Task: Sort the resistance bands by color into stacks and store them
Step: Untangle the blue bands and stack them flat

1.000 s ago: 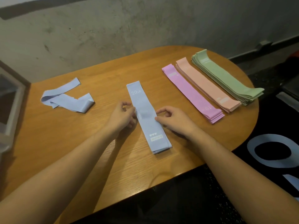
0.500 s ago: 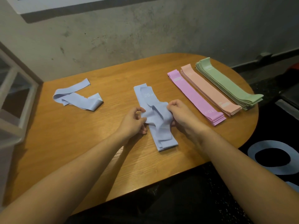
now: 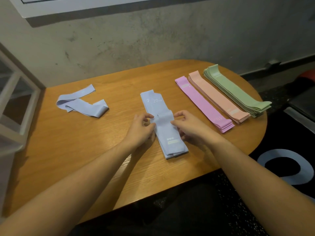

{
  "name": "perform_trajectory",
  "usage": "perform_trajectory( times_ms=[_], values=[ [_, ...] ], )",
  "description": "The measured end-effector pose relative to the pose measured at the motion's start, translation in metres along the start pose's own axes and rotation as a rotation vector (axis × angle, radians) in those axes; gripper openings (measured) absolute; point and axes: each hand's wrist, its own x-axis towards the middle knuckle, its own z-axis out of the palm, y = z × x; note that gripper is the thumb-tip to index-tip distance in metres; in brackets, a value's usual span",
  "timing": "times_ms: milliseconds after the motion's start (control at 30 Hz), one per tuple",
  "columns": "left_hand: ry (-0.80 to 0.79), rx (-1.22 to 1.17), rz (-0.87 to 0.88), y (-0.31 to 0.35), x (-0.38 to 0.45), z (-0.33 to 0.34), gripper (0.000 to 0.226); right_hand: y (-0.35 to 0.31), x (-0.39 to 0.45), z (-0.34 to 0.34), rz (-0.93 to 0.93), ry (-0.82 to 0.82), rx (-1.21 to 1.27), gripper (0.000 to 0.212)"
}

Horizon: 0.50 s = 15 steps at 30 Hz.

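A stack of light blue bands lies in the middle of the wooden table. The top blue band is folded back over itself near the stack's middle. My left hand pinches that band's left edge, and my right hand pinches its right edge. A loose, twisted pile of blue bands sits at the left. At the right lie three neat stacks side by side: pink, peach and green.
A rough grey wall runs behind the table. A white-framed glass panel stands at the left edge. To the right and in front is a dark floor with a pale ring mark. The table's near edge is close to my forearms.
One second ago the top blue band lay flat between my hands. Both hands bunched and lifted it, and now hold it folded back over the stack. The camera view has tilted up.
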Motion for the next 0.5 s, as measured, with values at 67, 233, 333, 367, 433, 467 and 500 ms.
perform_trajectory(
  times_ms=[67, 233, 333, 367, 433, 467, 500],
  values=[
    [0.010, -0.068, -0.042, -0.002, 0.002, 0.001, 0.024, 0.002, -0.002, 0.000, -0.037, 0.026, -0.109, 0.034],
    [0.030, -0.302, -0.185, 0.003, 0.008, 0.003, 0.046, 0.004, 0.005, 0.002, -0.124, 0.120, -0.156, 0.060],
    [0.005, -0.314, -0.203, 0.005, 0.013, 0.003, 0.047, -0.001, 0.010, 0.005, -0.130, 0.140, -0.110, 0.049],
    [-0.001, -0.294, -0.203, 0.004, 0.015, 0.003, 0.047, -0.003, 0.011, 0.008, -0.141, 0.133, -0.074, 0.040],
    [-0.019, -0.275, -0.209, 0.003, 0.021, 0.003, 0.052, -0.005, 0.015, 0.011, -0.157, 0.133, -0.039, 0.036],
    [-0.026, -0.271, -0.213, 0.002, 0.023, 0.003, 0.054, -0.007, 0.017, 0.012, -0.153, 0.138, -0.017, 0.037],
    [-0.027, -0.275, -0.220, 0.002, 0.024, 0.003, 0.056, -0.007, 0.019, 0.013, -0.146, 0.134, 0.023, 0.036]
  ],
)
